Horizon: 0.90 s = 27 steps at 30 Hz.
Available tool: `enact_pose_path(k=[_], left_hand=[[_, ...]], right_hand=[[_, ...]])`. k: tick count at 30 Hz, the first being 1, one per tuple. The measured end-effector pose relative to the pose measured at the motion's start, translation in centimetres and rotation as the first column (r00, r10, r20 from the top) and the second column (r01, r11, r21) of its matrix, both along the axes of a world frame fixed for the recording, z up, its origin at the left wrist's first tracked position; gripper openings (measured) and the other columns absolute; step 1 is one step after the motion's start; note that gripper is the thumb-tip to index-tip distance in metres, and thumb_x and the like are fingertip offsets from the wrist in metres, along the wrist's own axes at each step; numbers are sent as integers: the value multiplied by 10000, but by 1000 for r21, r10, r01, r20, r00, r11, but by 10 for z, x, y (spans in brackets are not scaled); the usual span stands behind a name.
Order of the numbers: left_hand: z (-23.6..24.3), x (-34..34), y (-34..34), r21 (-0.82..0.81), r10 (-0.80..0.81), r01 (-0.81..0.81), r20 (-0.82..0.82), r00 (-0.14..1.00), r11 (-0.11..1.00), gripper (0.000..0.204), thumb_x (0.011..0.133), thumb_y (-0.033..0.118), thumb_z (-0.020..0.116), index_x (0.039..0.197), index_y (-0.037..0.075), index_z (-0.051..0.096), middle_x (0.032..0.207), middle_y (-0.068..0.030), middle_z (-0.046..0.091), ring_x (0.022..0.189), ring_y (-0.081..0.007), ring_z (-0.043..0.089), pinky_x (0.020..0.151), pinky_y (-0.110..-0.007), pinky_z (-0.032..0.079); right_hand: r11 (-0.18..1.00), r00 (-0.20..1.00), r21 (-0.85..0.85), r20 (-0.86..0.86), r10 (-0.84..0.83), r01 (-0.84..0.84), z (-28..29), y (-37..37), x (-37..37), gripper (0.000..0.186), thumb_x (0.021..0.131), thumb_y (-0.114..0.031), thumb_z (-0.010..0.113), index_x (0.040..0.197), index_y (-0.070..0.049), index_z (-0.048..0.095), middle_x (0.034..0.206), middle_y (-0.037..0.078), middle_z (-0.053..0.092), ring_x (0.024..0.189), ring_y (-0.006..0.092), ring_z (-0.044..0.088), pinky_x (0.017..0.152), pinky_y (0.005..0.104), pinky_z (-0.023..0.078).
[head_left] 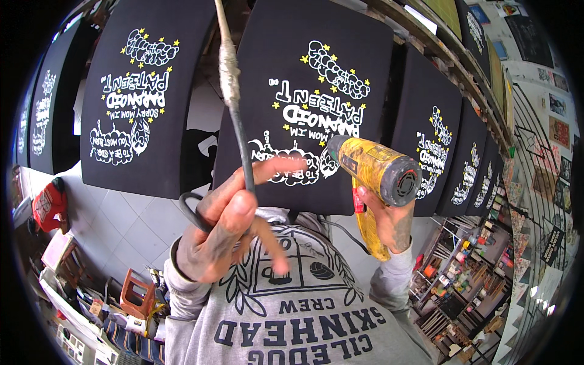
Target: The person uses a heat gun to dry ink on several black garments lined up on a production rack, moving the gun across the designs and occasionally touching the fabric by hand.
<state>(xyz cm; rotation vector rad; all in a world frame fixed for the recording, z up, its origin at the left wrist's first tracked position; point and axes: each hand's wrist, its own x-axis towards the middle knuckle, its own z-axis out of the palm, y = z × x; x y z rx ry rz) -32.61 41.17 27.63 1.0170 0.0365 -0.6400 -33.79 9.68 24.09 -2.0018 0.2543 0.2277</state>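
Observation:
My left hand holds a black cable with pale tape wrapped round its upper part; the index finger is stretched out and the lower fingers are blurred. The cable loops beside my wrist. In my right hand is a yellow and black heat gun, its nozzle angled up and left over the middle printed black shirt. That shirt lies on a board, with white lettering, cloud drawings and yellow stars.
More printed black shirts lie on boards either side, along a wooden rail. Low at left are a person in red and a wooden stool. At right stand shelves of paint containers beside a wall with pictures.

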Motion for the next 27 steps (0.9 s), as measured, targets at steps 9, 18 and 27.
enact_pose_path(k=[9,18,27], left_hand=[[-24,-18,-4,-406,118,-107,1,993,907,943,980,-55,446,1565,10,-292,1257,-261,644,1055,-381,746,533,-278,646],[-49,-26,-8,-161,301,-288,61,952,944,256,937,-105,454,856,137,475,1154,-220,657,1053,-252,659,960,-371,516],[-31,-30,17,145,289,-303,111,951,942,517,1067,457,344,646,158,316,711,-131,588,555,-124,476,513,-252,381]], right_hand=[[1000,998,11,-53,21,-21,2,0,1,355,885,-56,816,1201,47,691,1149,119,744,1029,164,703,903,350,560],[1000,998,0,-56,6,-6,-3,1,0,336,886,-35,806,1193,49,697,1131,112,752,1020,166,708,912,348,558],[998,991,52,-131,-36,43,4,5,4,311,900,-22,790,1190,39,695,1140,99,742,1018,158,698,904,346,556]])
